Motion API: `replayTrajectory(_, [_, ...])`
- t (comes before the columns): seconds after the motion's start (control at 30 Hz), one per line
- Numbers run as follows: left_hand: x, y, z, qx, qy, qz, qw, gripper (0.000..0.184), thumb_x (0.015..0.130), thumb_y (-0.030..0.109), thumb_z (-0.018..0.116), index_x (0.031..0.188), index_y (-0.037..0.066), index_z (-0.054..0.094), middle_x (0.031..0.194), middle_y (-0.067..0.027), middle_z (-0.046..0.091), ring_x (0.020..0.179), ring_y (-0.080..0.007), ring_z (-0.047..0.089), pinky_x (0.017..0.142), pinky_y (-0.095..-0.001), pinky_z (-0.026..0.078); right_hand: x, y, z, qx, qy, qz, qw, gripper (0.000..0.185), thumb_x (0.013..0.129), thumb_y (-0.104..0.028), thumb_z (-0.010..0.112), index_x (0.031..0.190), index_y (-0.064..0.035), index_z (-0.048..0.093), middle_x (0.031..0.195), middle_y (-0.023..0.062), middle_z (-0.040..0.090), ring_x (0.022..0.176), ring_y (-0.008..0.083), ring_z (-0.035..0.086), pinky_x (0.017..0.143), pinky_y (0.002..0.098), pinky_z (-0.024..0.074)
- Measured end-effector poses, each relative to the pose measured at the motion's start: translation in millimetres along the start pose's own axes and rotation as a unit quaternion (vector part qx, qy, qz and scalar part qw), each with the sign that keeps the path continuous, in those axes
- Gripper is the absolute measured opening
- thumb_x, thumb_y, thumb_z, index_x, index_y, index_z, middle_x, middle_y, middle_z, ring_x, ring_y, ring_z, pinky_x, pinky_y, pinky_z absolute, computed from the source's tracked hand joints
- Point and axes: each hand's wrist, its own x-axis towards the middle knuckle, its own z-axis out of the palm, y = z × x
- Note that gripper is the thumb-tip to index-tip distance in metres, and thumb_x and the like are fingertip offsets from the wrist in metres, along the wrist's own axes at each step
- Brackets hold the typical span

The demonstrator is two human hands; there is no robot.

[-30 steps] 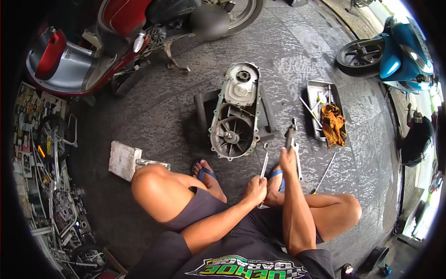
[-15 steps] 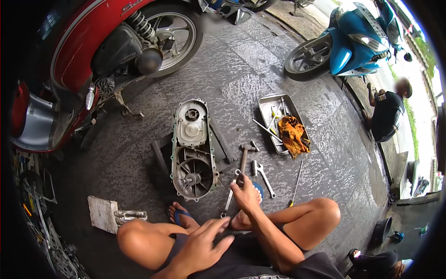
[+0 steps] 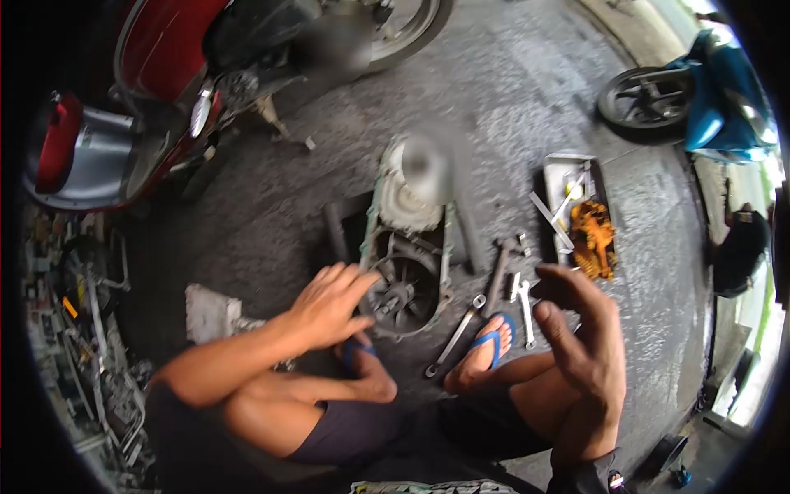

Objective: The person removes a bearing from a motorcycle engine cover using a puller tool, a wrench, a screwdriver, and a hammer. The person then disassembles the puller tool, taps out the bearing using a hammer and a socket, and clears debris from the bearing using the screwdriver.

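Observation:
My left hand (image 3: 333, 306) is at the lower left edge of a grey metal engine casing (image 3: 401, 235), fingers stretched out and holding nothing. Whether its fingertips touch the casing I cannot tell. The casing's upper part is blurred. My right hand (image 3: 586, 333) is raised above my knee, empty, with thumb and curved fingers apart. A hammer (image 3: 499, 276) lies on the floor right of the casing. A combination wrench (image 3: 457, 336) rests between my feet, and another wrench (image 3: 527, 315) is to the right of the hammer, beside a short metal socket (image 3: 514, 286).
A metal tray (image 3: 568, 162) with tools and an orange rag (image 3: 593, 239) stands beyond my right hand. The casing sits on a dark stand (image 3: 336, 230). A red scooter (image 3: 160, 62) is at upper left, a blue one (image 3: 724, 107) at upper right. A whitish block (image 3: 212, 313) lies left.
My right hand has let go of the hammer, now on the floor, and moved right and up. My left hand has moved forward to the casing. The view has shifted.

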Motion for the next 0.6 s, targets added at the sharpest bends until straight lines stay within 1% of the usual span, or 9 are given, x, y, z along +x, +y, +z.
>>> replayTrajectory(0.07, [16.9,-19.6,28.6,0.024,0.041,0.06,0.997,0.072,0.063,0.022,0.086,0.128,0.005,0.058,0.121,-0.0116,0.059,0.113,-0.0312,0.053,0.096,-0.0413,0.041,1.5,-3.8,7.7,-0.028,0.004,0.004,1.0,0.042,0.09,-0.019,0.069,0.123,0.0053,0.061,0.1,0.0167,0.07,0.097,0.0232,0.067,0.088,0.0338,0.0503])
replayTrajectory(0.1, [23.6,-27.4,41.5,0.046,0.039,0.077,0.995,0.073,0.062,0.025,0.087,0.127,0.006,0.059,0.12,-0.0105,0.061,0.115,-0.03,0.053,0.098,-0.0429,0.039,0.8,-7.3,8.0,-0.04,0.009,0.005,0.999,0.041,0.089,-0.016,0.068,0.123,0.0057,0.061,0.1,0.0172,0.07,0.096,0.0231,0.067,0.087,0.0341,0.0505])
replayTrajectory(0.13, [25.1,-31.7,53.4,0.046,0.026,0.076,0.996,0.073,0.062,0.025,0.087,0.127,0.006,0.059,0.12,-0.0105,0.061,0.115,-0.03,0.053,0.098,-0.0429,0.039,-1.0,-10.3,8.4,-0.033,0.014,0.005,0.999,0.041,0.088,-0.014,0.067,0.123,0.0057,0.062,0.099,0.0174,0.07,0.095,0.0228,0.067,0.086,0.0343,0.0506])
replayTrajectory(0.2, [28.3,-29.6,67.9,0.059,0.033,0.076,0.995,0.075,0.063,0.029,0.088,0.128,0.006,0.059,0.12,-0.0097,0.063,0.117,-0.0288,0.052,0.1,-0.0442,0.037,-5.0,-10.3,5.8,-0.037,0.02,-0.01,0.999,0.039,0.082,-0.007,0.071,0.119,0.0048,0.063,0.099,0.0192,0.07,0.091,0.0278,0.07,0.082,0.0349,0.053])
replayTrajectory(0.23, [28.9,-28.6,75.1,0.064,0.041,0.071,0.995,0.075,0.065,0.034,0.088,0.129,0.006,0.06,0.118,-0.0098,0.065,0.119,-0.0284,0.052,0.103,-0.0485,0.034,-7.4,-8.7,5.2,-0.032,0.023,0.0,0.999,0.039,0.082,-0.007,0.071,0.119,0.0048,0.063,0.099,0.0192,0.07,0.091,0.0278,0.07,0.082,0.0349,0.053])
replayTrajectory(0.27, [29.7,-28.1,80.8,0.063,0.03,0.076,0.995,0.075,0.065,0.034,0.088,0.129,0.006,0.06,0.118,-0.0098,0.065,0.119,-0.0284,0.052,0.103,-0.0485,0.034,-10.0,-7.0,4.6,-0.043,0.031,0.0,0.999,0.04,0.082,-0.007,0.071,0.119,0.0046,0.063,0.098,0.0186,0.07,0.09,0.0275,0.07,0.081,0.0346,0.0529])
replayTrajectory(0.33, [33.8,-26.2,84.5,0.058,0.067,0.058,0.994,0.076,0.065,0.036,0.089,0.129,0.007,0.058,0.111,-0.0094,0.068,0.117,-0.0289,0.053,0.105,-0.0526,0.032,-14.4,-4.6,2.8,-0.048,0.042,0.006,0.998,0.04,0.081,-0.007,0.072,0.118,0.0043,0.064,0.097,0.018,0.07,0.089,0.0271,0.07,0.08,0.0342,0.0528])
replayTrajectory(0.4, [39.3,-27.2,96.0,0.014,0.102,0.046,0.994,0.066,0.068,0.04,0.086,0.122,0.009,0.064,0.106,-0.0067,0.07,0.119,-0.0298,0.054,0.113,-0.0645,0.017,-18.5,-3.1,-2.5,-0.005,0.032,0.036,0.999,0.042,0.084,-0.014,0.069,0.121,0.0058,0.063,0.097,0.0182,0.07,0.093,0.0253,0.068,0.087,0.0352,0.051])
replayTrajectory(0.6, [40.0,-28.6,105.1,0.006,0.114,0.029,0.993,0.048,0.066,0.032,0.087,0.104,0.009,0.07,0.104,-0.0094,0.07,0.117,-0.0288,0.059,0.116,-0.0625,0.014,-32.0,2.0,-11.2,0.045,0.066,0.038,0.996,0.042,0.083,-0.014,0.071,0.12,0.0056,0.064,0.097,0.0192,0.07,0.093,0.0271,0.069,0.088,0.0362,0.0515])
